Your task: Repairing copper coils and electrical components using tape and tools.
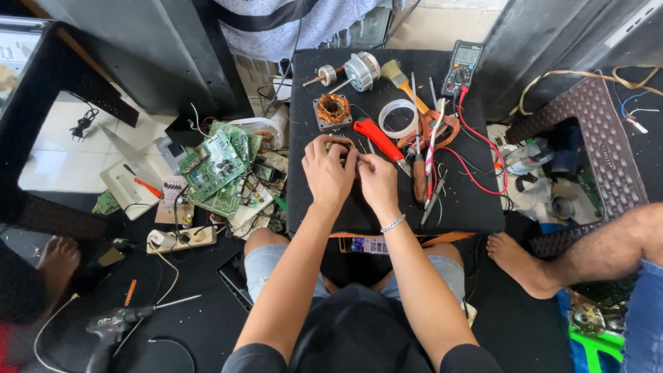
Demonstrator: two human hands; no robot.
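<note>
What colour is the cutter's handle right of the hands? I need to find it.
Red; the cutter shows in the head view.

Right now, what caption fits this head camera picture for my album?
Both hands, left hand and right hand, pinch a small copper-wound part on a cluttered black table.

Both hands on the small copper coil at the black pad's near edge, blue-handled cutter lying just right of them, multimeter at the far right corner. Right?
Not quite: the head view shows the cutter's handle is red, not blue. The rest holds: both hands, left hand and right hand, on the small copper coil, multimeter at the black pad's far right corner.
</note>
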